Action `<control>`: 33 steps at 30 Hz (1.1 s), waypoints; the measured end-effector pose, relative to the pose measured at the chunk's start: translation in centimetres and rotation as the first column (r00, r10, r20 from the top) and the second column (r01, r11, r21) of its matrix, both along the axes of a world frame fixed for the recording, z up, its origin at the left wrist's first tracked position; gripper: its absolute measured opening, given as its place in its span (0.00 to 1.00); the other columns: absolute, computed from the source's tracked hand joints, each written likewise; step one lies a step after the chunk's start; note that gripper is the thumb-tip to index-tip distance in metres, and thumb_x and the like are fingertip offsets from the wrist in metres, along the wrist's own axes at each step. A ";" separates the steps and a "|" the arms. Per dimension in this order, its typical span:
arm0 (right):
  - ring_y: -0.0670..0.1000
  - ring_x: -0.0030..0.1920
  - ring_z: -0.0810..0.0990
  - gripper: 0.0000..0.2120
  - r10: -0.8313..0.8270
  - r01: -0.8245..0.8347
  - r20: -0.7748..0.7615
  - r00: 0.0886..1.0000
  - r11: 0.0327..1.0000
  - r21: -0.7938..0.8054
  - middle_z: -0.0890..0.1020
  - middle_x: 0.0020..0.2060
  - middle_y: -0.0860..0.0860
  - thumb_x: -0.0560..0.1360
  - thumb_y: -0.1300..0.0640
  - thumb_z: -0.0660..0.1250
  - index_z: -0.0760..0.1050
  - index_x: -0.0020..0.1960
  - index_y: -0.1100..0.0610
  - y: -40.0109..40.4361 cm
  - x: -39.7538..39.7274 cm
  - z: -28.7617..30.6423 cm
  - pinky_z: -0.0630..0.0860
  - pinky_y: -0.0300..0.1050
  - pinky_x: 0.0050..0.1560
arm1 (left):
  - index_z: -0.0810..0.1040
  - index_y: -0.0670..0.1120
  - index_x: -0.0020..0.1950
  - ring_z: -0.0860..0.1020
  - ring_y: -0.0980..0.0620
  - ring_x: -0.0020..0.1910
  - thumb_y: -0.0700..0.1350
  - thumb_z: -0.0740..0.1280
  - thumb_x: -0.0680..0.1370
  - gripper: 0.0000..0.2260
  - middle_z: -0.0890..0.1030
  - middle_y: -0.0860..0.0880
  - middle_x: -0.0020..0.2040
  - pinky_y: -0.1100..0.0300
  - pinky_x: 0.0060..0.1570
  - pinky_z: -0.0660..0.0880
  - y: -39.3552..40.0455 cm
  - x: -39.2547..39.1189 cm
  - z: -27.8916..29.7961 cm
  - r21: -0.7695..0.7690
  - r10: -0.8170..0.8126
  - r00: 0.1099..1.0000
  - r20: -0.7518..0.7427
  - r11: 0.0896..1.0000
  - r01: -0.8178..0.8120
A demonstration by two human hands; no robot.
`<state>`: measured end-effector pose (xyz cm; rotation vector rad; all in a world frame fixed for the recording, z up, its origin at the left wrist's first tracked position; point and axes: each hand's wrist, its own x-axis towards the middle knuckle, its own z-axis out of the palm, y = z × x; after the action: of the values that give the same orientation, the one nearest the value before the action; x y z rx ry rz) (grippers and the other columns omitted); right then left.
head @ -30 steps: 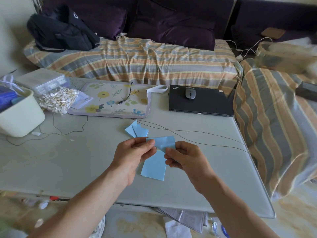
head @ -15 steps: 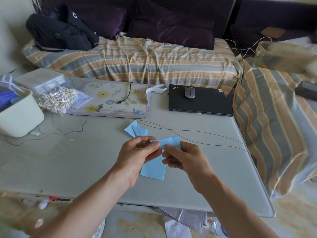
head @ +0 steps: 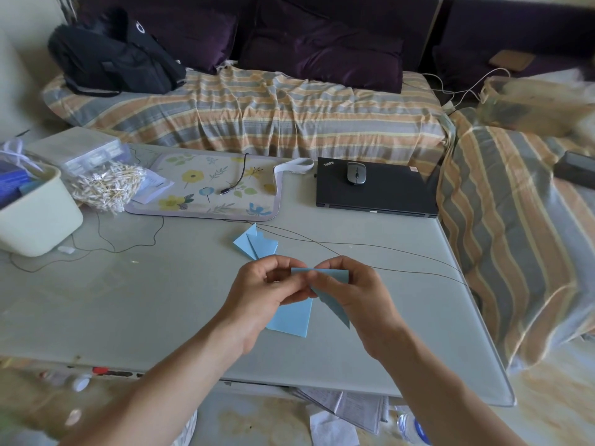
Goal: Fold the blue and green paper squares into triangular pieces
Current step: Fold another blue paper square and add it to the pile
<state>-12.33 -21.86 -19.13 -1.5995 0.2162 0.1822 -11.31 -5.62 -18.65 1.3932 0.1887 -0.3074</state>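
Both hands hold one blue paper square (head: 335,286) above the table, folded over into a triangle shape with a point hanging down at the right. My left hand (head: 267,292) pinches its left end between thumb and fingers. My right hand (head: 357,291) grips the right part, fingers curled round the fold. Below them a flat blue paper (head: 291,318) lies on the table, partly hidden by my left hand. Two folded blue triangular pieces (head: 256,244) lie just beyond my hands. No green paper is visible.
The glass table (head: 145,300) carries a cream bin (head: 35,217) at the left, a bag of cotton swabs (head: 108,186), a floral mat (head: 212,188), a closed black laptop (head: 376,188) with a mouse (head: 355,172), and thin black cables (head: 370,255). Striped sofas stand behind and right.
My hands have come closer together and the blue sheet between them has been folded over, so a triangular point now hangs down at the right.
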 end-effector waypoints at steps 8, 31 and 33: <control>0.53 0.41 0.84 0.07 -0.023 0.023 0.022 1.000 0.999 -0.036 0.87 0.39 0.55 0.75 0.54 0.76 0.81 0.46 0.57 0.1 0.1 -0.3 0.75 0.44 0.41 | 0.84 0.38 0.52 0.87 0.47 0.44 0.40 0.71 0.80 0.06 0.87 0.40 0.45 0.63 0.45 0.83 0.3 0.1 -0.5 0.048 -0.009 1.000 -0.015 0.999 0.010; 0.51 0.41 0.79 0.06 -0.027 0.027 -0.021 0.999 0.999 0.018 0.84 0.39 0.54 0.78 0.55 0.73 0.83 0.43 0.56 -0.2 0.6 -1.7 0.76 0.51 0.51 | 0.83 0.41 0.48 0.85 0.47 0.42 0.43 0.72 0.79 0.05 0.87 0.44 0.43 0.47 0.52 0.83 0.2 0.1 -2.1 0.301 -0.252 0.967 -0.036 0.920 0.251; 0.50 0.40 0.79 0.05 -0.043 0.043 -0.022 0.999 0.999 0.002 0.83 0.38 0.53 0.78 0.56 0.72 0.82 0.44 0.57 -0.2 0.7 -1.7 0.77 0.48 0.48 | 0.84 0.44 0.46 0.82 0.50 0.38 0.45 0.71 0.80 0.06 0.86 0.46 0.41 0.48 0.48 0.83 0.5 0.4 -2.5 0.344 -0.216 0.976 0.003 0.917 0.202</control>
<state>-11.64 -22.06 -20.88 -1.5893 0.2671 0.1669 -10.90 -5.10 -21.12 1.7692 0.0586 -0.4382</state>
